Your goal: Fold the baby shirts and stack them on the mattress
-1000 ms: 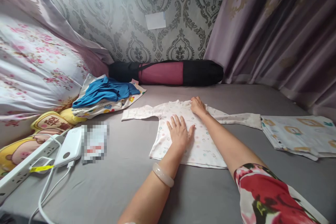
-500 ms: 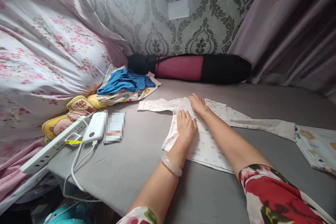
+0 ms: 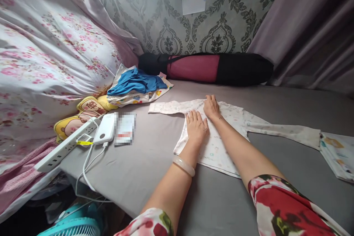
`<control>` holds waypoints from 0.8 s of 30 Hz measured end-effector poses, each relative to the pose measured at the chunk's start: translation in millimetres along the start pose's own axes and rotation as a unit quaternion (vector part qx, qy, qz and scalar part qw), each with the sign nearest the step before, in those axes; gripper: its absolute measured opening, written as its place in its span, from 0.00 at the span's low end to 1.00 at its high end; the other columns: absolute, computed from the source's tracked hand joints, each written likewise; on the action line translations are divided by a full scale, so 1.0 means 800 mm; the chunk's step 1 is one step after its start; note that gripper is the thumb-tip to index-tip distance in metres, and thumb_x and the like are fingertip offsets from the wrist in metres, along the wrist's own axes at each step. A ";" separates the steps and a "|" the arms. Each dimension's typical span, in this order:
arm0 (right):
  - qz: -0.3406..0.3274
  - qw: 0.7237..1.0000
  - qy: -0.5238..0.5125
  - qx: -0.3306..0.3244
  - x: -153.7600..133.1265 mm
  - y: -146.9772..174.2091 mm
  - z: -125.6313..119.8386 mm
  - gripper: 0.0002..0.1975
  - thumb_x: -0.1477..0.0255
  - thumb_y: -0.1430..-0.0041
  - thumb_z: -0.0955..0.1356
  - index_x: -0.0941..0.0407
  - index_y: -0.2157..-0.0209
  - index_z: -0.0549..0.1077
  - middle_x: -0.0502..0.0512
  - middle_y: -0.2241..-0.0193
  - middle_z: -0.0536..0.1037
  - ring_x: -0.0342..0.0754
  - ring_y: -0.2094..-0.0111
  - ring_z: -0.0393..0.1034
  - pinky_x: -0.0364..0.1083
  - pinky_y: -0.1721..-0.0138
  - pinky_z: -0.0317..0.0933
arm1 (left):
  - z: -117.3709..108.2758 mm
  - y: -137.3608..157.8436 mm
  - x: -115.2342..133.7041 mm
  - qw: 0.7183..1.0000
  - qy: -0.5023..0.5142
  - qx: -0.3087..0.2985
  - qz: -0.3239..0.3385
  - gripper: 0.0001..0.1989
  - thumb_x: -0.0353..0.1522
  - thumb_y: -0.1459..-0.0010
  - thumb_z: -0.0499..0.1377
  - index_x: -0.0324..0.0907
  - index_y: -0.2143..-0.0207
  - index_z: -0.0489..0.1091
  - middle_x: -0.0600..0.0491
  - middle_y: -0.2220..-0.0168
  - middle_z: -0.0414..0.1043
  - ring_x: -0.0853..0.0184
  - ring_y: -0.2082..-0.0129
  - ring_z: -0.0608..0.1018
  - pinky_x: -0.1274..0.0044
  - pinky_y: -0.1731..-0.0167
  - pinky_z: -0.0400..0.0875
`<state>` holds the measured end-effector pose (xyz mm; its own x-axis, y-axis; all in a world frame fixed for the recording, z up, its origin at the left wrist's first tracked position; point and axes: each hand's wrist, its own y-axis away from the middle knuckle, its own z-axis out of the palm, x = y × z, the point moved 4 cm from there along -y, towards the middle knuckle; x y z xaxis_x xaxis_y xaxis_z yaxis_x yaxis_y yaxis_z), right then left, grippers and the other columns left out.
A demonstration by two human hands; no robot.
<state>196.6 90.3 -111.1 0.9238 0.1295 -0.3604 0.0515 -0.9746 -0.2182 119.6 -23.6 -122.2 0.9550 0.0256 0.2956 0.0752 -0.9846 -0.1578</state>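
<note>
Evidently, the step in hand is smoothing and straightening the white printed shirt (image 3: 214, 156), which lies spread on the grey-sheeted bed (image 3: 149, 158), well in from the bed's left edge. The left hand (image 3: 197, 127) rests flat on its chest, fingers extended and grasping nothing. The right hand (image 3: 212, 108) is at the neckline with its fingers curled; whether they pinch the fabric, I cannot tell. As I judge it, the next move calls for a steady left palm and a light touch at the collar, so that the cloth does not ruck up. One sleeve points toward the left edge; the other stretches right, its cuff seemingly touching a folded cloth (image 3: 337, 155). Farther out, a blue garment (image 3: 138, 81) tops a heap toward the far left corner, a long black-and-pink bag (image 3: 193, 67) lies along the far edge, and a power strip (image 3: 66, 145) sits by the left edge.
</note>
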 end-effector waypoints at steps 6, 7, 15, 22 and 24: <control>-0.109 0.994 -0.015 0.001 0.012 0.045 -0.008 0.25 0.75 0.37 0.57 0.64 0.39 0.57 0.69 0.38 0.58 0.57 0.38 0.54 0.53 0.40 0.55 | 0.001 0.001 0.000 1.000 -0.011 0.022 0.016 0.28 0.34 0.33 0.40 0.27 0.36 0.55 0.36 0.33 0.52 0.52 0.32 0.52 0.60 0.34 0.45; -0.121 0.993 -0.015 -0.007 0.016 0.058 -0.010 0.25 0.74 0.36 0.57 0.64 0.38 0.57 0.69 0.37 0.57 0.57 0.36 0.52 0.53 0.39 0.54 | 0.001 0.002 -0.001 0.999 -0.013 0.027 0.019 0.28 0.34 0.33 0.41 0.27 0.36 0.56 0.35 0.34 0.52 0.51 0.32 0.53 0.61 0.34 0.46; -0.150 0.984 0.064 -0.071 0.050 0.171 -0.041 0.29 0.61 0.31 0.52 0.61 0.36 0.58 0.66 0.33 0.52 0.57 0.33 0.46 0.58 0.35 0.45 | -0.001 0.006 -0.002 0.997 -0.027 0.057 0.045 0.26 0.35 0.33 0.42 0.29 0.39 0.60 0.35 0.35 0.56 0.52 0.33 0.56 0.60 0.35 0.46; -0.203 0.971 0.084 -0.092 0.070 0.238 -0.064 0.30 0.57 0.31 0.52 0.56 0.34 0.55 0.61 0.32 0.50 0.54 0.31 0.40 0.59 0.33 0.39 | -0.007 0.009 0.004 0.996 -0.034 0.036 0.073 0.26 0.38 0.32 0.41 0.31 0.39 0.59 0.36 0.35 0.56 0.52 0.33 0.57 0.57 0.36 0.48; -0.218 0.968 0.078 -0.098 0.074 0.249 -0.070 0.29 0.58 0.31 0.53 0.54 0.34 0.55 0.60 0.32 0.50 0.54 0.31 0.40 0.59 0.33 0.40 | -0.009 0.009 0.006 0.995 -0.034 0.029 0.087 0.26 0.37 0.31 0.40 0.32 0.39 0.59 0.37 0.35 0.56 0.53 0.34 0.57 0.57 0.36 0.50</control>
<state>283.2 -106.4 -125.1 0.8430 0.5224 -0.1279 0.5066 -0.8511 -0.1376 122.3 -31.6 -115.1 0.9722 -0.1308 0.1940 -0.0786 -0.9636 -0.2556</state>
